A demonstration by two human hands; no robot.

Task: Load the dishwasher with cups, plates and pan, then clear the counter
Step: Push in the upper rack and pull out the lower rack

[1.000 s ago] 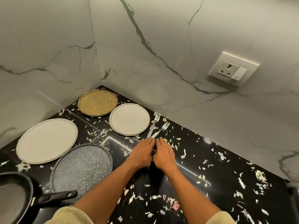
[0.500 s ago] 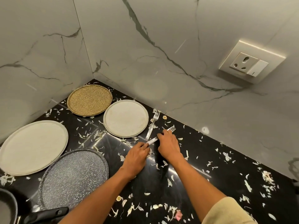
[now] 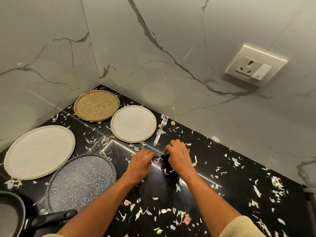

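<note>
Both hands (image 3: pixel 139 164) (image 3: pixel 179 157) — grip on fork (image 3: pixel 160 153)

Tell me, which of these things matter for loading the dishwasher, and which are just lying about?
For the job:
large cream round plate
small cream round plate
golden speckled round plate
grey speckled round plate
black frying pan
white fork
scattered pale peel scraps

Lying about:
cream wall socket
</note>
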